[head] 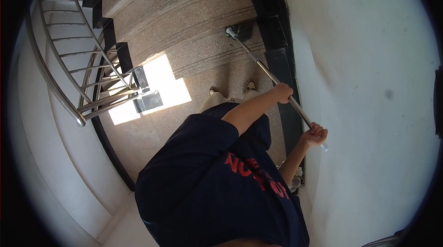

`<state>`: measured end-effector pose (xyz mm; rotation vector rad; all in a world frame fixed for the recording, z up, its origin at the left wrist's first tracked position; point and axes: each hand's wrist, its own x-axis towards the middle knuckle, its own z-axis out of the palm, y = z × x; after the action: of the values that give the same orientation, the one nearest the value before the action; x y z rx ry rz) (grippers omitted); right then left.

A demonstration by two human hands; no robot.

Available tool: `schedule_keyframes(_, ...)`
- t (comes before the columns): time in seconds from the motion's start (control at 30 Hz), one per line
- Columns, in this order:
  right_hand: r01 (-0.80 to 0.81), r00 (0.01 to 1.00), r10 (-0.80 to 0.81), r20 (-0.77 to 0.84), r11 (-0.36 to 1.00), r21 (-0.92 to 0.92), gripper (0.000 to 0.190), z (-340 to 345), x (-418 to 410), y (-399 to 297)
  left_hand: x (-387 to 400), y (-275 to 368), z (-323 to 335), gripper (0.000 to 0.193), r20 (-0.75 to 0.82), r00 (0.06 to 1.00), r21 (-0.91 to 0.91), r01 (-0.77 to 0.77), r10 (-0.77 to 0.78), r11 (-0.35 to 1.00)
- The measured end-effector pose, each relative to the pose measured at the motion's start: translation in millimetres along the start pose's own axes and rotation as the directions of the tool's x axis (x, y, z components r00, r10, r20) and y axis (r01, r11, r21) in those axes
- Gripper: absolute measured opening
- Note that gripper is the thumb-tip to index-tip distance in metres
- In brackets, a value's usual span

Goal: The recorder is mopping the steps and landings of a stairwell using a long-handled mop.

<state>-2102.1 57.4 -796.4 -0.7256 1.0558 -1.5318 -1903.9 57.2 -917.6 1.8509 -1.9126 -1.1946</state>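
Note:
A mop with a metal pole (267, 70) slants across the view, and both my hands are closed around it. My left hand (283, 93) grips the pole about midway. Close to the pole's near end, my right hand (314, 134) holds on, with a pale tip poking out below the fist. At the far end, a white joint meets the green mop head (228, 32). That head rests on a lower speckled stair step (207, 44), beside a dark patch (247, 30) at the right edge of the step.
Stairs rise ahead, bordered by black skirting (277, 32) and a white wall (367, 74) on the right. A stainless steel railing (81, 53) stands left. Sunlight falls on the landing floor (166, 91). A partly hidden cluttered bundle (297, 179) lies beside my right forearm.

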Motion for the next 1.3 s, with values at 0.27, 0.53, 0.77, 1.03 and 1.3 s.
schedule_keyframes(0.27,-0.058,0.965,0.060,0.254,0.998,-0.017,0.035,143,9,38,-36,-76,-73,0.019,-0.250,0.942,-0.182,0.182,-0.224,0.966)
schedule_keyframes(0.53,-0.096,0.984,0.109,0.142,0.991,-0.093,0.034,173,-82,73,-129,-135,-64,0.019,-0.260,0.933,-0.178,0.206,-0.248,0.962)
schedule_keyframes(0.77,-0.282,0.910,0.318,0.266,0.945,-0.166,0.029,236,-214,162,-282,-251,-70,0.021,-0.262,0.855,-0.356,0.346,-0.448,0.868)
schedule_keyframes(1.03,-0.356,0.342,0.469,0.814,0.866,-0.350,0.019,333,-444,234,-528,-391,-74,0.021,-0.560,0.422,-0.367,0.646,-0.713,0.670)
schedule_keyframes(1.3,-0.122,-0.198,0.480,0.854,0.853,-0.508,0.017,373,-563,258,-653,-446,-47,0.015,-0.464,0.086,-0.642,0.653,-0.882,0.402)
